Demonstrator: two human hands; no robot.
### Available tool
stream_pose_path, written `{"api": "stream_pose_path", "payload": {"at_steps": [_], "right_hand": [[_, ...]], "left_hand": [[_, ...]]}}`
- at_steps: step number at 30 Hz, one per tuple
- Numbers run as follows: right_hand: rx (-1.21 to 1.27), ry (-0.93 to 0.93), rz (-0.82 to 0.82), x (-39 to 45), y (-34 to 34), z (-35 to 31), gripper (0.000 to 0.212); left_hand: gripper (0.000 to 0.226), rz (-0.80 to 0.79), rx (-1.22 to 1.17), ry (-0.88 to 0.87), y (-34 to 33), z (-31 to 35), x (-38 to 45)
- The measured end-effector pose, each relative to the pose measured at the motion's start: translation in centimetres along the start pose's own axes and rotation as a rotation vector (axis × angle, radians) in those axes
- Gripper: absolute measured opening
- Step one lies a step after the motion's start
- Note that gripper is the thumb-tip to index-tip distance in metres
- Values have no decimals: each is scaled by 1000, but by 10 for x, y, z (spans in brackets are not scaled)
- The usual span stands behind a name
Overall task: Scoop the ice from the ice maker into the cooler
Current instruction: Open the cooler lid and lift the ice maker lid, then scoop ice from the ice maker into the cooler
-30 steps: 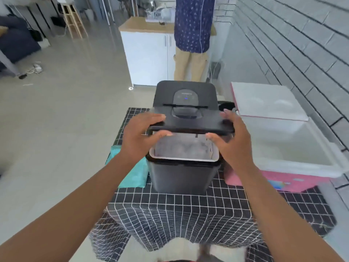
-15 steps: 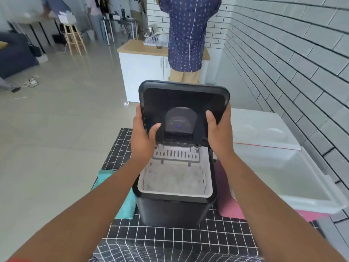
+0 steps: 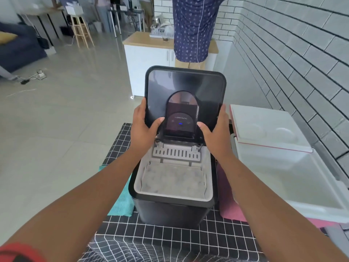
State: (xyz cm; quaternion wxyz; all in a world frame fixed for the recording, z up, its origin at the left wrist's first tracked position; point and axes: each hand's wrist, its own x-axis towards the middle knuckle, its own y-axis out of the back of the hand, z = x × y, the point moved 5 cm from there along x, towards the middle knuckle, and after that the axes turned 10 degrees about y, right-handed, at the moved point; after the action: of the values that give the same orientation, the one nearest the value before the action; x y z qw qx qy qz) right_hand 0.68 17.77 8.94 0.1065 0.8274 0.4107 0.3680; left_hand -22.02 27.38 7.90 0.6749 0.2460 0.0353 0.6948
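A black ice maker [image 3: 170,210] stands on the checked tablecloth in front of me. Its lid [image 3: 185,86] is swung up to nearly upright. My left hand [image 3: 143,127] grips the lid's left edge and my right hand [image 3: 215,131] grips its right edge. Inside, the pale basket holds a layer of ice [image 3: 173,180] below a grey slotted tray. To the right sits the white cooler [image 3: 283,186], empty inside, with its lid [image 3: 264,125] folded back toward the wall. No scoop shows.
A teal cloth [image 3: 122,203] lies left of the ice maker and a pink one [image 3: 230,205] lies between it and the cooler. A person in a patterned blue shirt [image 3: 194,29] stands at a white cabinet [image 3: 149,61] behind the table. A brick wall runs along the right.
Both hands have lifted the ice maker's lid from almost shut to nearly upright, baring the ice basket. My view has moved closer to the machine.
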Motion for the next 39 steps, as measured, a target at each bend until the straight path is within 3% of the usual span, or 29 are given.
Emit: {"api": "stream_pose_path", "payload": {"at_steps": [5, 11, 16, 22, 30, 34, 39], "right_hand": [[-11, -38, -62, -7, 3, -4, 83], [-93, 13, -39, -46, 31, -11, 64], [-212, -25, 3, -97, 73, 2, 58], [-322, -83, -7, -140, 136, 35, 53], [-340, -154, -48, -134, 181, 115, 48], [-297, -155, -189, -109, 187, 170, 48], [-268, -184, -401, -79, 189, 251, 49]], "left_hand": [[77, -45, 27, 21, 1, -1, -7], [51, 71, 44, -132, 8, 21, -49], [41, -122, -82, -275, -23, 64, -91], [37, -365, -161, -267, -86, 113, -143], [51, -575, 122, -80, -191, 105, -173], [50, -510, 335, -99, -230, 99, -181], [73, -483, 584, -8, -267, 83, -195]]}}
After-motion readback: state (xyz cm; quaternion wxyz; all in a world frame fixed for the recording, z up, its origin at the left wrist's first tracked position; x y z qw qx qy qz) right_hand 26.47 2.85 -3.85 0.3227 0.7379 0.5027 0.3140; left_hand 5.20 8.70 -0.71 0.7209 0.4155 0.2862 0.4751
